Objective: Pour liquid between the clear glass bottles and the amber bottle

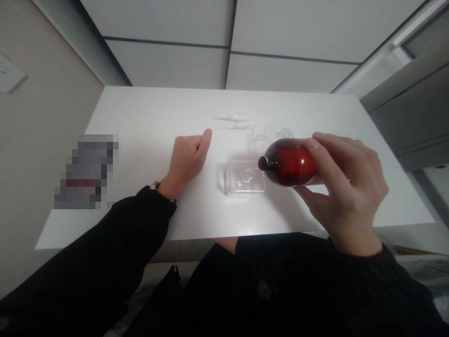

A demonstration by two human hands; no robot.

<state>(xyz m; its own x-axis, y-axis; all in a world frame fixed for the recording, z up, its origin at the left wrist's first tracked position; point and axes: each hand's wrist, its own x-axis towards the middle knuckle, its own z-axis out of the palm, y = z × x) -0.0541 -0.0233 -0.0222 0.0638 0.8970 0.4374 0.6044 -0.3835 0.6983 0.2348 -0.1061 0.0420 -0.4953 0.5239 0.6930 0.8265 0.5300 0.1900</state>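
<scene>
My right hand [351,182] is wrapped round a dark red-brown bottle [293,161]. The bottle is tilted well over, its narrow dark neck pointing left above the right side of a clear box [242,180]. Inside or on that box is a small round clear part; which of the two I cannot tell. On the table to the left, my left hand [189,157] is closed in a fist, thumb resting along the top. Whatever its curled fingers may hold is hidden.
Clear pointed droppers or tubes [238,119] lie farther back on the white table [147,107]. Another clear piece [283,132] is partly behind the bottle. A blurred-out dark rectangular item [86,171] lies at the left edge. Cabinet panels [168,65] stand behind.
</scene>
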